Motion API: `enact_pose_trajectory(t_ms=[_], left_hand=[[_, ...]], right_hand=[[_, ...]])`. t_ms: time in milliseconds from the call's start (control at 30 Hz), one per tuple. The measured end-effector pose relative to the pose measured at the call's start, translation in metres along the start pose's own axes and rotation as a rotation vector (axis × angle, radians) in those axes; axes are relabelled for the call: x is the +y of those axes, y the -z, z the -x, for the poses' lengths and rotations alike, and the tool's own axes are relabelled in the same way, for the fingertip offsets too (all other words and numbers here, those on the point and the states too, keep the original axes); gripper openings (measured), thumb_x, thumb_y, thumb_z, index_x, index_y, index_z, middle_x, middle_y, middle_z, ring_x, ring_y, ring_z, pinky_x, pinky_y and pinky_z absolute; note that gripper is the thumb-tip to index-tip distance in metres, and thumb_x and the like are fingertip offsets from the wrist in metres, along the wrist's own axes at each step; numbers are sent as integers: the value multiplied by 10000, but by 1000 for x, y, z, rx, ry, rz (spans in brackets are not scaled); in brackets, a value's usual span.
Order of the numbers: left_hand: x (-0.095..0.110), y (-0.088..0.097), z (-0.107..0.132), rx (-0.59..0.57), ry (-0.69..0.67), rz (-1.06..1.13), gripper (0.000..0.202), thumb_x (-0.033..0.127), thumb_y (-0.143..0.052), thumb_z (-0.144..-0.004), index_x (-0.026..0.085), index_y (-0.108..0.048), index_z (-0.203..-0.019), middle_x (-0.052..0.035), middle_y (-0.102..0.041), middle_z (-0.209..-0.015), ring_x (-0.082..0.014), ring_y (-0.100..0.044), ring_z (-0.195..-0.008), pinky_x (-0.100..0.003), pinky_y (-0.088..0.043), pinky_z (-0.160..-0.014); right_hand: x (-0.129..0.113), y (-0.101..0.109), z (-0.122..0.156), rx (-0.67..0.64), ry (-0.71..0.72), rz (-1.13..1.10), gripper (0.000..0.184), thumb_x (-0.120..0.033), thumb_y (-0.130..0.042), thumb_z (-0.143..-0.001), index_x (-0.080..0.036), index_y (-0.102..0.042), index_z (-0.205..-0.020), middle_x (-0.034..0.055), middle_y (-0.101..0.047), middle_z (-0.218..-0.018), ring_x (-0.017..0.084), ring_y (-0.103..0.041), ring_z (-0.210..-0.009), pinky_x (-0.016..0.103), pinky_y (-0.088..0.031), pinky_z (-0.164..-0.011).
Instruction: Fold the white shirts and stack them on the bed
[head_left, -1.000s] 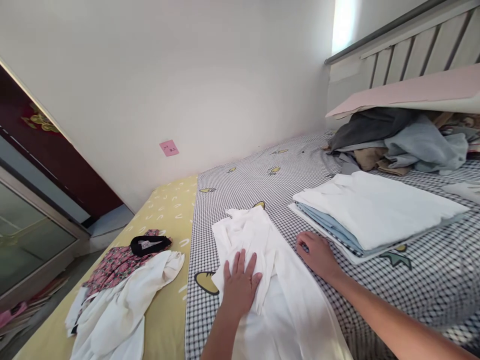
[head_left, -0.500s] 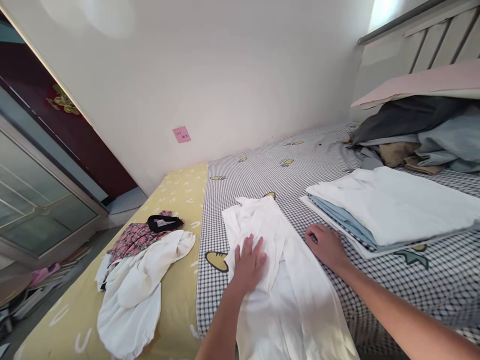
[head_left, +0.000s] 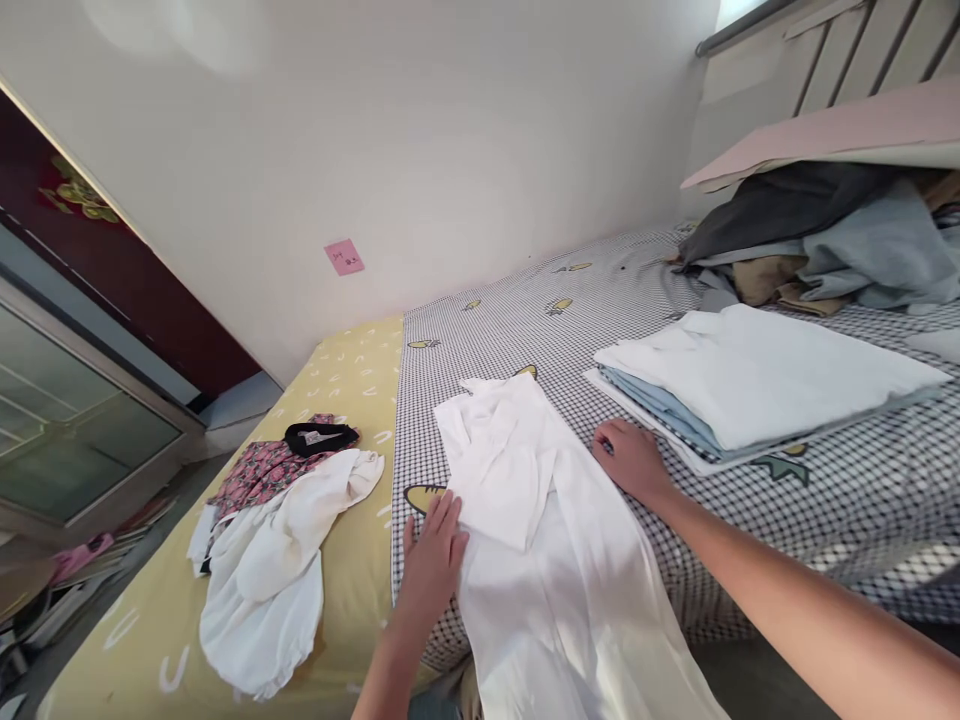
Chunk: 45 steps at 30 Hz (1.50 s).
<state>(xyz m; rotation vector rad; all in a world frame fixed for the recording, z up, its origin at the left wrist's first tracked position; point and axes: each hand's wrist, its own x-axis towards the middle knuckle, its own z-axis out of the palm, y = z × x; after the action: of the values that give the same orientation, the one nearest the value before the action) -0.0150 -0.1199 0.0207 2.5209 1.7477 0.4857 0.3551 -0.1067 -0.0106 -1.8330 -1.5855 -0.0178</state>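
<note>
A long white garment (head_left: 555, 570) lies on the checked part of the bed, its upper part folded inward and its lower part hanging over the near edge. At its left edge rests my left hand (head_left: 435, 550), fingers stretched out, the tips by the folded flap. My right hand (head_left: 631, 458) sits on the bedding just right of the garment, its fingers curled in; whether anything is in them is hidden. Right of that hand is a stack of folded clothes (head_left: 772, 375), white on top with light blue below.
On the yellow bedding (head_left: 352, 590) at left lie a pink floral garment (head_left: 262, 475) with a black band and a cream garment (head_left: 277, 590). A heap of grey and brown clothes (head_left: 810, 230) sits back right under a pink board (head_left: 832, 130). A wall (head_left: 450, 130) borders the bed.
My left hand has slid off the middle of the white garment to its left edge. My right hand stays beside the garment. The view has shifted slightly.
</note>
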Motion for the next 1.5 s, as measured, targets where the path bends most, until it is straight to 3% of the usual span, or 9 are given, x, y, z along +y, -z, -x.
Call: enact_pose_trajectory(t_ms=[167, 333, 500, 700, 833, 1100, 1200, 1333, 1500], left_hand=[[15, -8, 10, 39, -176, -208, 463, 229, -461, -995, 331, -563, -1435, -79, -368, -1652, -299, -337, -1534, -652, -183, -1258], [41, -1, 0, 73, -462, -124, 443, 104, -474, -964, 345, -659, -1286, -32, -553, -1542, -259, -428, -1488, -638, -89, -1285], [69, -5, -13, 159, -333, 106, 301, 148, -480, -983, 299, -730, -1053, 11, -808, -1095, -188, -728, -1095, -586, -184, -1288], [98, -38, -7, 111, -258, 222, 280, 248, -477, -995, 291, -738, -1086, -42, -752, -1274, -233, -690, -1186, -533, -488, -1109], [96, -46, 7, 131, -285, 187, 303, 247, -459, -1003, 261, -723, -1149, -64, -737, -1302, -239, -681, -1208, -499, -543, -1035], [95, 0, 14, 339, -325, 81, 421, 292, -415, -1026, 283, -567, -1419, -74, -620, -1475, -204, -551, -1377, -478, -242, -1258], [91, -14, -1, 200, -208, -65, 517, 309, -396, -1033, 307, -397, -1550, -111, -443, -1621, -270, -422, -1490, -564, -293, -1221], [77, -37, -9, 11, -227, -29, 499, 375, -403, -1033, 327, -436, -1529, -129, -421, -1629, -302, -424, -1488, -595, -340, -1193], [53, -23, 14, 162, -172, 160, 426, 314, -383, -1040, 284, -570, -1421, -141, -444, -1614, -265, -458, -1461, -509, -454, -1124]], right_hand=[[-1, 1, -2, 5, -17, 13, 135, -218, -479, -858, -233, -555, -748, 48, -674, -891, 238, -608, -907, 390, -367, -838], [-2, 1, -2, 13, -18, 23, 127, -203, -489, -864, -236, -565, -768, 53, -684, -916, 238, -606, -926, 383, -368, -839], [-4, 1, -2, 22, -19, 36, 125, -188, -495, -861, -234, -543, -755, 43, -677, -901, 230, -606, -937, 374, -366, -845], [-3, -1, -1, 21, -16, 32, 130, -185, -491, -870, -233, -537, -758, 36, -668, -899, 227, -607, -943, 372, -360, -852], [-2, -2, -1, 27, -14, 18, 117, -194, -493, -864, -226, -546, -764, 38, -664, -899, 231, -604, -931, 377, -356, -853], [0, -2, -3, 26, -25, -44, 111, -196, -511, -841, -222, -540, -736, 31, -648, -867, 224, -589, -902, 363, -339, -840], [-1, -1, -2, 34, -38, -75, 101, -193, -517, -833, -224, -543, -740, 37, -649, -872, 229, -583, -919, 369, -342, -855], [-1, -2, -1, 46, -53, -143, 103, -195, -529, -814, -224, -548, -717, 44, -647, -861, 240, -580, -912, 401, -359, -884], [2, 2, -6, 46, -101, -313, 49, -227, -582, -781, -227, -587, -732, 48, -669, -866, 258, -608, -947, 460, -406, -964]])
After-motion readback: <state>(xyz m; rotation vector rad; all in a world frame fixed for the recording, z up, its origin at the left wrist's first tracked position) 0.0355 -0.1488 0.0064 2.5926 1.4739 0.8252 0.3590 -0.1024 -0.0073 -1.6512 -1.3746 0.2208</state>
